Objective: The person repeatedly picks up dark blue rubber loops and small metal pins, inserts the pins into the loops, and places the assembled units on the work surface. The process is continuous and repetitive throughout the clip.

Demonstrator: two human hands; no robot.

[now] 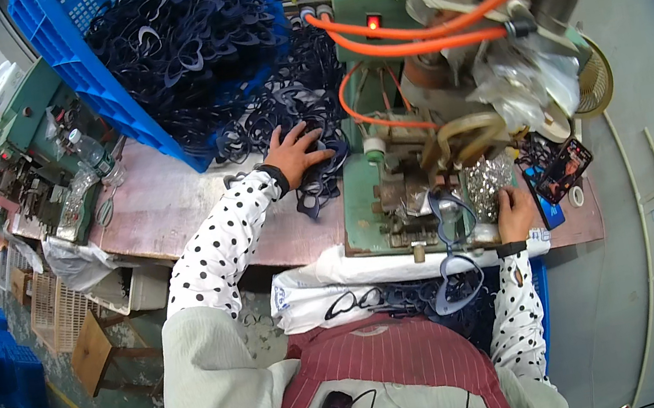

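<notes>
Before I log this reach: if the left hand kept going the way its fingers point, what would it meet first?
Probably the green machine base; the left hand already lies on dark frames, fingers aimed right, though depth is unclear.

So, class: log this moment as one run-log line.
left hand: on dark frames pile | right hand: beside green machine | blue frame: hanging off machine

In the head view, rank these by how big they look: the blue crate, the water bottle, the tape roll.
1. Blue crate, largest by far.
2. Water bottle.
3. Tape roll, smallest.
The bottle sits farther from the camera, so its lead over the roll is probably understated.
</notes>
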